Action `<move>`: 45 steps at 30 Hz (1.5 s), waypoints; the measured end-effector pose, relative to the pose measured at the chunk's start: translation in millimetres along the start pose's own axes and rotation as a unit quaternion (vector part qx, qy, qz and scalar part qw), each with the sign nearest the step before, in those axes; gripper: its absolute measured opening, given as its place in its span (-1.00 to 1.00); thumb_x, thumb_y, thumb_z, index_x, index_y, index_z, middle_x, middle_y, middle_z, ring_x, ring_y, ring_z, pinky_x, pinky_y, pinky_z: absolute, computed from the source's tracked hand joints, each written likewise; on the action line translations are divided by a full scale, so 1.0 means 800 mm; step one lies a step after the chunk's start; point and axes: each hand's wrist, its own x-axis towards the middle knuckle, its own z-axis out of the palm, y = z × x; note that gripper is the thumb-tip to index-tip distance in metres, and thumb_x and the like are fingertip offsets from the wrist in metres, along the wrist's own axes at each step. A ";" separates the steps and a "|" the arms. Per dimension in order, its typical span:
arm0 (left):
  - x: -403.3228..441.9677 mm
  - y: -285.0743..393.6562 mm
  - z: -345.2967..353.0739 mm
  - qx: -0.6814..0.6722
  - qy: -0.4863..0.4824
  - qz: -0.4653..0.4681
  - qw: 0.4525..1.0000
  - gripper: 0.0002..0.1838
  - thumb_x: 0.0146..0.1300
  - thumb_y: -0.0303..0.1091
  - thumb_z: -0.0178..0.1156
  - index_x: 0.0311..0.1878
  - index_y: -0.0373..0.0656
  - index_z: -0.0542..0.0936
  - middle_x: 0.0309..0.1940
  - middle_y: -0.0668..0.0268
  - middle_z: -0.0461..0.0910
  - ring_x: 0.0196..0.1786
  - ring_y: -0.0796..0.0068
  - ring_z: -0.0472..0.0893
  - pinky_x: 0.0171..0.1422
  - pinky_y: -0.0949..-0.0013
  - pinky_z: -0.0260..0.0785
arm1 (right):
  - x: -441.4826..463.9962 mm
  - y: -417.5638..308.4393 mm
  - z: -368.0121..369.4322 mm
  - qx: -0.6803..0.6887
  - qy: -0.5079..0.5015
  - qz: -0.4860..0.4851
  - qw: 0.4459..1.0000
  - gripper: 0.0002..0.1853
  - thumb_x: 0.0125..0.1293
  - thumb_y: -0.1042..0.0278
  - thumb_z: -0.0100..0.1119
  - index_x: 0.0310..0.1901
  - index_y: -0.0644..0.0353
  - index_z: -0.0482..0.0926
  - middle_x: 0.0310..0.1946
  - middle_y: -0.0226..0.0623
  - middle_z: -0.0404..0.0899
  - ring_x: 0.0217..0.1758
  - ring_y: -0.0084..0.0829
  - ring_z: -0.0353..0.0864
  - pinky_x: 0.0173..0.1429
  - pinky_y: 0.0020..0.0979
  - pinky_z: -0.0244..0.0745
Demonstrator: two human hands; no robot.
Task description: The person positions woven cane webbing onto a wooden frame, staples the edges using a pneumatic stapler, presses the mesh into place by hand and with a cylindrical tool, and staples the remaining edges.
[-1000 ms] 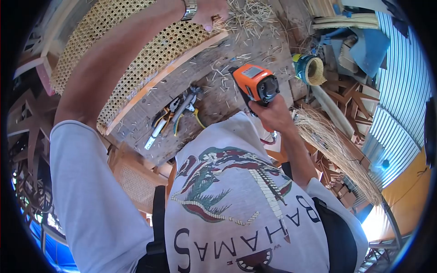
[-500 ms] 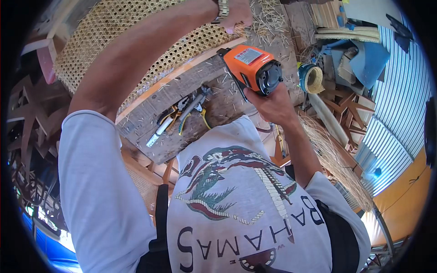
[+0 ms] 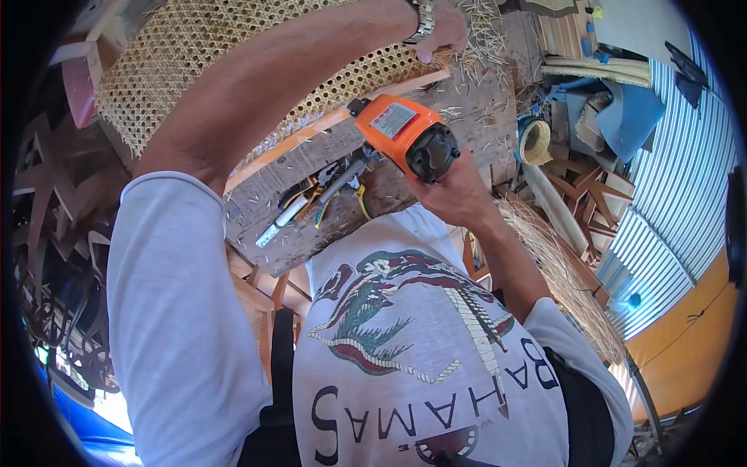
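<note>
My left hand (image 3: 445, 33), a metal watch on its wrist, is closed at the right end of the woven cane webbing (image 3: 183, 58), its thumb near the wooden frame strip (image 3: 299, 136). Some of its fingers are hidden. My right hand (image 3: 457, 193) is wrapped round the handle of an orange and black power tool (image 3: 401, 128). The tool's dark nose points left, close to or over the strip; contact cannot be made out. Below the strip, pliers (image 3: 359, 204), a hammer-like tool (image 3: 342, 180) and a white-bladed tool (image 3: 282, 220) lie on the worktable (image 3: 475, 101).
Cut cane bits (image 3: 486, 35) litter the worktable's upper part. To the right stand a round tub (image 3: 534, 142), a long bundle of cane strands (image 3: 556, 265) and wooden chair parts (image 3: 595, 194). More dark wooden frames (image 3: 58, 183) are stacked at the far left.
The power tool has moved left towards the frame strip, its nose swinging towards it. My left hand stays at the webbing's right end, while the whole scene has shifted somewhat in view.
</note>
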 end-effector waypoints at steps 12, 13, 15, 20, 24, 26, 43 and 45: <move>0.019 -0.005 0.022 0.189 0.054 -0.013 0.980 -0.55 0.21 -0.07 0.41 0.17 0.12 0.68 0.23 0.24 0.61 0.29 0.12 0.59 0.36 -0.19 0.36 | 0.009 -0.016 0.009 -0.015 0.010 0.038 0.999 -0.78 0.30 0.39 0.37 -0.03 0.15 0.70 -0.29 -0.13 0.76 -0.29 -0.22 0.74 -0.11 -0.25 0.60; 0.015 -0.004 0.022 0.143 0.066 -0.018 0.987 -0.55 0.19 -0.08 0.42 0.15 0.12 0.68 0.21 0.25 0.61 0.28 0.13 0.59 0.35 -0.18 0.36 | 0.009 -0.018 0.008 -0.010 0.011 0.038 0.999 -0.78 0.30 0.39 0.36 -0.03 0.16 0.70 -0.29 -0.14 0.76 -0.29 -0.23 0.74 -0.11 -0.25 0.60; 0.009 -0.001 0.022 0.046 0.092 -0.024 0.994 -0.57 0.16 -0.09 0.43 0.11 0.12 0.68 0.18 0.27 0.62 0.26 0.14 0.60 0.33 -0.17 0.37 | 0.010 -0.019 0.006 -0.010 0.005 0.064 0.998 -0.78 0.31 0.39 0.35 -0.02 0.16 0.71 -0.29 -0.14 0.76 -0.28 -0.26 0.74 -0.10 -0.26 0.60; 0.001 0.002 0.024 -0.054 0.134 -0.032 0.989 -0.60 0.07 -0.12 0.47 0.02 0.12 0.68 0.08 0.32 0.63 0.20 0.18 0.62 0.27 -0.12 0.39 | 0.010 -0.014 0.007 -0.014 0.021 0.050 0.998 -0.79 0.32 0.41 0.34 -0.02 0.16 0.71 -0.30 -0.16 0.76 -0.27 -0.31 0.74 -0.09 -0.28 0.60; 0.000 0.002 0.024 -0.087 0.153 -0.033 0.984 -0.62 0.00 -0.14 0.50 -0.06 0.12 0.68 0.00 0.35 0.64 0.16 0.21 0.64 0.23 -0.08 0.40 | 0.012 -0.016 0.006 -0.015 0.017 0.048 0.999 -0.80 0.32 0.41 0.33 -0.04 0.17 0.70 -0.30 -0.15 0.75 -0.28 -0.28 0.73 -0.09 -0.28 0.60; -0.001 0.002 0.025 -0.099 0.159 -0.034 0.982 -0.62 -0.03 -0.16 0.52 -0.10 0.12 0.68 -0.04 0.37 0.64 0.14 0.22 0.65 0.20 -0.07 0.41 | 0.014 -0.019 0.007 -0.029 0.009 0.064 0.998 -0.81 0.32 0.40 0.33 -0.05 0.18 0.69 -0.30 -0.12 0.74 -0.28 -0.24 0.74 -0.09 -0.27 0.60; 0.000 0.006 0.024 -0.133 0.171 -0.039 0.976 -0.66 -0.40 -0.33 0.51 -0.45 0.15 0.61 -0.36 0.47 0.63 -0.10 0.26 0.68 -0.07 -0.02 0.40 | -0.001 0.006 -0.011 -0.073 0.054 0.027 0.996 -0.78 0.22 0.44 0.33 -0.09 0.24 0.66 -0.36 -0.13 0.74 -0.35 -0.15 0.74 -0.17 -0.24 0.60; -0.005 0.006 0.022 -0.142 0.183 -0.038 0.972 -0.67 -0.40 -0.33 0.50 -0.46 0.14 0.59 -0.37 0.47 0.62 -0.11 0.26 0.68 -0.08 -0.03 0.38 | -0.002 0.010 -0.021 -0.067 0.025 0.089 0.993 -0.67 0.25 0.44 0.34 0.06 0.22 0.65 -0.16 -0.15 0.74 -0.11 -0.21 0.75 0.04 -0.25 0.60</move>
